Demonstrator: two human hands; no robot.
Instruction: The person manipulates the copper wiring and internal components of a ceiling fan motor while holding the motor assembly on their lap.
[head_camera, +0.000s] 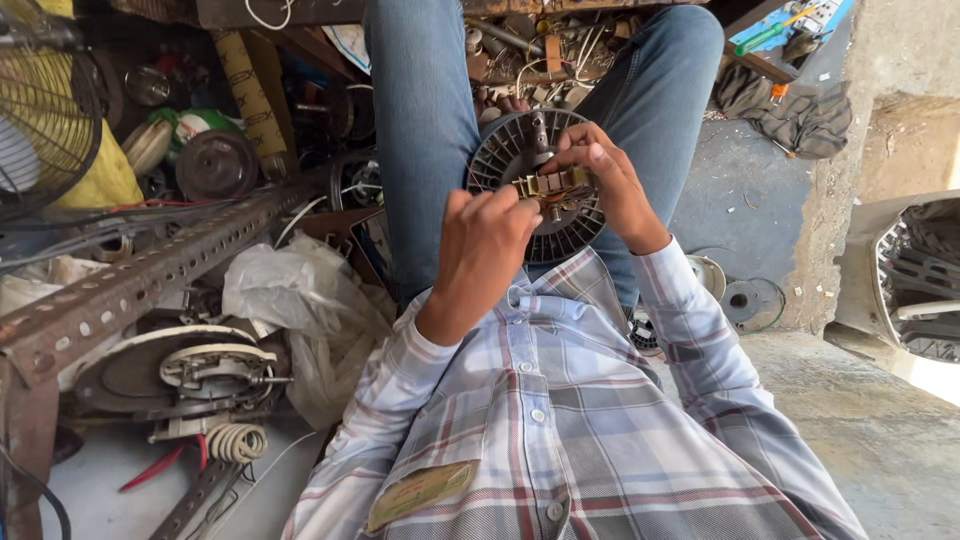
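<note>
Both my hands are on the finned round motor part (520, 170) resting on my lap between my knees. My left hand (487, 240) has its fingers curled, pinching the brass-coloured strip (551, 183) at its middle; my right hand (606, 180) grips the strip's far end. Plastic bag (290, 295) well off beside my left fingers.

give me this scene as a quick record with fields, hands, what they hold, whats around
setting: cluttered workshop floor, person seated, seen from above
left hand: fingers curled at the near edge of the round dark ribbed fan motor core, touching the small brass-coloured strip
right hand: fingers pinch the brass-coloured strip from the far side
motor core: rests between the knees in blue jeans
left side: perforated rusty metal angle bar, crumpled clear plastic bag, wire fan guard
right side: grey rag, concrete floor
</note>
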